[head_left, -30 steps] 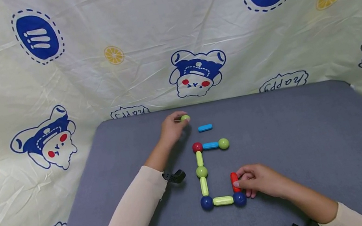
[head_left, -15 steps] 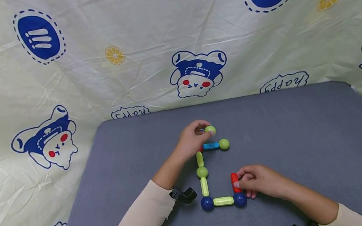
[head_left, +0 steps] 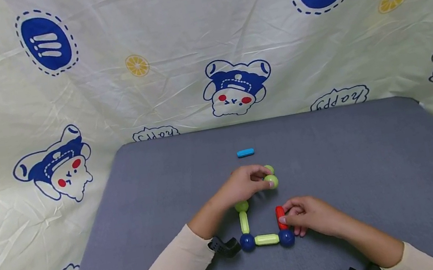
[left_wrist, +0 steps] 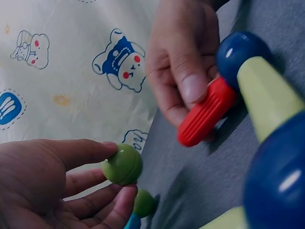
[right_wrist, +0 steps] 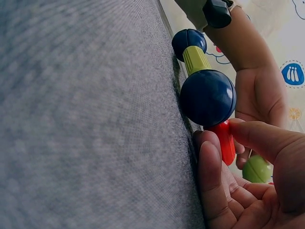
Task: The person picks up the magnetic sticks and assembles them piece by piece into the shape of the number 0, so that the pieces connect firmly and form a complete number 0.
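Note:
A frame of rods and balls lies on the grey mat (head_left: 376, 165). My left hand (head_left: 264, 179) pinches a loose green ball (head_left: 271, 182) (left_wrist: 121, 164) just in front of the frame's green corner ball (head_left: 268, 169), and covers the top side. My right hand (head_left: 287, 218) pinches the red rod (head_left: 281, 216) (right_wrist: 227, 140), which stands on the right dark blue ball (head_left: 287, 238) (right_wrist: 207, 98). A light green rod (head_left: 266, 240) joins that ball to the left dark blue ball (head_left: 247, 242). A second green rod (head_left: 244, 222) and a green ball (head_left: 242, 206) form the left side.
A loose light blue rod (head_left: 245, 152) lies on the mat behind the frame. A cream printed sheet (head_left: 202, 51) hangs behind and beside the mat. Black wrist straps (head_left: 224, 246) sit on both forearms.
My left hand carried the green ball from the back of the mat toward me and to the right, uncovering the loose blue rod. It now hides the frame's top side. The right hand stayed put.

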A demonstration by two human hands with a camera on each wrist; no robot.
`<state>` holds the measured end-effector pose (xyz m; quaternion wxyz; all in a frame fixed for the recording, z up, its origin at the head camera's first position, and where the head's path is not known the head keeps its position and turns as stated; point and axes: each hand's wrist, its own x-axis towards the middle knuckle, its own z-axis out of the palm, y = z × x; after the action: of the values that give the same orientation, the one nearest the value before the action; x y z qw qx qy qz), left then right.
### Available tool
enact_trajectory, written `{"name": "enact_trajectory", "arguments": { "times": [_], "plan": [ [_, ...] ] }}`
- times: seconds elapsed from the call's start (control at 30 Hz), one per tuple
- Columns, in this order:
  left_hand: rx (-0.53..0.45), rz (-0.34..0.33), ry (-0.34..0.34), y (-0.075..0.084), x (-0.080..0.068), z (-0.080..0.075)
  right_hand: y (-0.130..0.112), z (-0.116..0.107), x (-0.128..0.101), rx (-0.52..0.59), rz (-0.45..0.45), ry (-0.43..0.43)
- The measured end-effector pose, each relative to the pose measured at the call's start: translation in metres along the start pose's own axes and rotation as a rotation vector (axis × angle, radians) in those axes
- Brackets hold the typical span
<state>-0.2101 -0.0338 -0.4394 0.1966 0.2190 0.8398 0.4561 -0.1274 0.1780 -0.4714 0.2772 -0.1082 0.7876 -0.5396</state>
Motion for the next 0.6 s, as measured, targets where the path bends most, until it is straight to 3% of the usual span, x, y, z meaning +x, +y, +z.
{"name": "enact_trajectory", "arguments": {
  "times": [0.17, 0.6],
  "plan": [
    [0.047, -0.017, -0.056, 0.002, -0.003, 0.009, 0.001, 0.000, 0.000, -0.001, 0.004, 0.003],
    [0.153, 0.000, -0.124, -0.004, -0.004, 0.020, 0.002, 0.000, 0.002, 0.004, 0.025, 0.004]
  ]
}}
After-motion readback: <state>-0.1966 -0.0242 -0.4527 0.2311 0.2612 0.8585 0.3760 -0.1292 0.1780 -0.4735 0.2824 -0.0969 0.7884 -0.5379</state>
